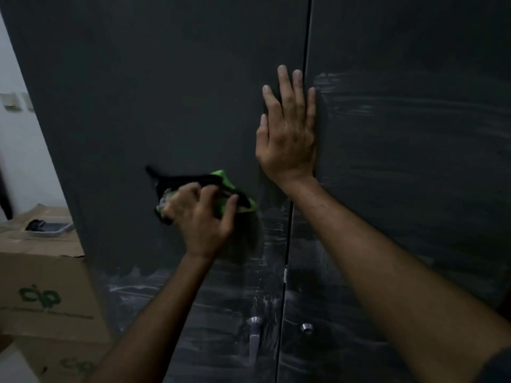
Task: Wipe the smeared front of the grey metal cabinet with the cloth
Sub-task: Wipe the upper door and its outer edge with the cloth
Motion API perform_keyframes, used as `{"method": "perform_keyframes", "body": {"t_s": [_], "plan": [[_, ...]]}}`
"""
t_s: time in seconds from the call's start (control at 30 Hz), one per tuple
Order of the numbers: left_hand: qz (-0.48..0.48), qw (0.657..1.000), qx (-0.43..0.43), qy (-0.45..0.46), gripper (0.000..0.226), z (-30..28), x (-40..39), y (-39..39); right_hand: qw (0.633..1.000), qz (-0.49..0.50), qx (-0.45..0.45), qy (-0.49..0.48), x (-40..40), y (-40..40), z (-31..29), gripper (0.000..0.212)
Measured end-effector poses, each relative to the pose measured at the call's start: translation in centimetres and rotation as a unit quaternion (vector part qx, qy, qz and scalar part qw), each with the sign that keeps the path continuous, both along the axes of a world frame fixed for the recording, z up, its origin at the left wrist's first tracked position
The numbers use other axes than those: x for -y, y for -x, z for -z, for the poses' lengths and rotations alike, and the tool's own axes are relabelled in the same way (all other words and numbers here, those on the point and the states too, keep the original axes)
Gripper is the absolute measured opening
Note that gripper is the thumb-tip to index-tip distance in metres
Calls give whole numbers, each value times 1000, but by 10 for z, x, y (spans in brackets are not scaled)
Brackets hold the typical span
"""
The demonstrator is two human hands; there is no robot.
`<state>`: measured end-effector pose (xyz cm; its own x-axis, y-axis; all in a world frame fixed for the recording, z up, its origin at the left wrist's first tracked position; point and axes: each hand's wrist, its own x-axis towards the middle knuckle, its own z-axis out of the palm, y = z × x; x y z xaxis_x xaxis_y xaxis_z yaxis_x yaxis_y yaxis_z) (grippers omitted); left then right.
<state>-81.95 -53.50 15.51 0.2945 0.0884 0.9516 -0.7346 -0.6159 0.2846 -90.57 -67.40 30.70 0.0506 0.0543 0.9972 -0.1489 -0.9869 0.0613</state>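
The left hand [200, 214] has its grip closed round a bunched green and black cloth [221, 190], fingers curled over it, pressing it against the left door of the grey metal cabinet [166, 92]; the right hand [287, 134] lies flat with straight fingers on the same door, just beside the seam between the doors, holding nothing; pale smears [373, 111] streak the right door and the lower front around the handle [254, 335]; cardboard boxes [41, 286] stand at the left.
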Motion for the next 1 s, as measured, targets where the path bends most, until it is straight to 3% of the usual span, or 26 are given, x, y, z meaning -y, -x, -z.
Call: {"method": "perform_keyframes", "body": {"t_s": [0.07,0.17,0.27,0.37,0.43,0.53,0.63,0.73,0.8,0.9,1.0], "plan": [[25,995,48,-83,34,1,25,18,1000,-21,-5,-5,0,3,-1,44],[77,962,106,-241,33,62,24,39,998,-63,-20,-8,1,11,-1,44],[64,972,69,-214,33,77,0,29,992,-117,-47,-8,5,18,-3,43],[30,996,4,-80,33,15,17,24,978,-192,-77,-34,8,25,-7,43],[25,997,26,-66,33,-24,47,33,967,-228,-95,-54,9,30,-8,41],[50,982,78,-165,37,-11,75,59,957,-250,-137,-45,20,43,-12,37],[82,942,137,-295,35,44,51,58,957,-225,-184,3,36,60,-15,33],[73,919,153,-355,35,64,27,50,959,-189,-206,40,46,76,-6,30],[62,938,116,-322,38,48,28,53,962,-162,-213,53,48,85,7,27],[67,978,55,-192,38,-10,39,62,970,-133,-196,48,52,95,21,26],[104,988,19,-112,37,-79,53,74,977,-133,-166,2,54,103,19,22]]}}
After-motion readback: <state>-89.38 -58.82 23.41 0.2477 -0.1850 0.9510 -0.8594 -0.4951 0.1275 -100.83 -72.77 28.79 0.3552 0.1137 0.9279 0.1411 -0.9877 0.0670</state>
